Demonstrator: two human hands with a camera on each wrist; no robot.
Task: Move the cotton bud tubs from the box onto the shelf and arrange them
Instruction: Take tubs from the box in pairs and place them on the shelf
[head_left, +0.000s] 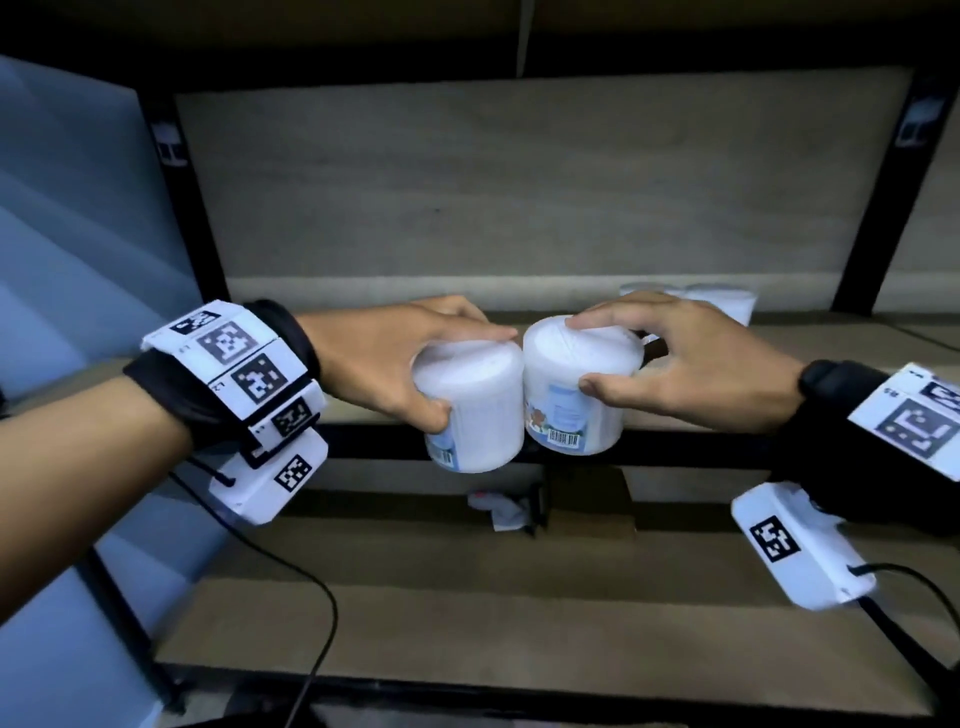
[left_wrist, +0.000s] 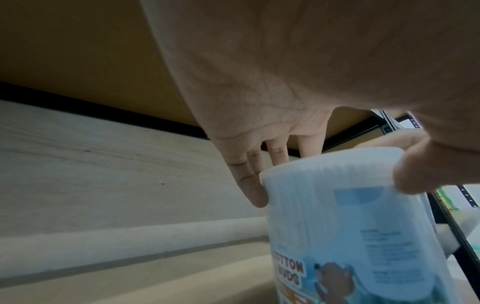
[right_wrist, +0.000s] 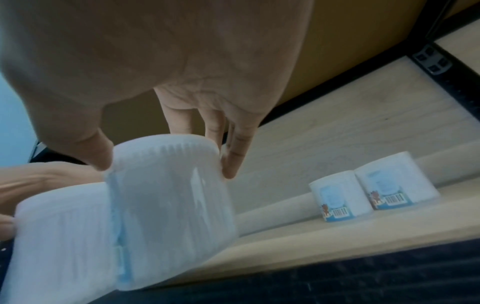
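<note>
Each hand carries one white cotton bud tub in the air, side by side, at the front edge of the wooden shelf (head_left: 363, 410). My left hand (head_left: 384, 353) grips the left tub (head_left: 475, 410) from above, thumb on its near side; the left wrist view shows this tub (left_wrist: 345, 226) with its blue bear label. My right hand (head_left: 675, 358) grips the right tub (head_left: 576, 384) round its lid, and the right wrist view shows it (right_wrist: 171, 205) touching the other tub (right_wrist: 59, 236). Two more tubs (right_wrist: 340, 195) (right_wrist: 392, 179) stand together at the back right of the shelf.
A black metal frame with uprights (head_left: 872, 208) bounds the shelf bay, with a pale back panel (head_left: 519, 182). A lower shelf board (head_left: 467, 623) lies beneath, with a crumpled white scrap (head_left: 498, 506) on it. A pale blue wall (head_left: 78, 234) stands at the left.
</note>
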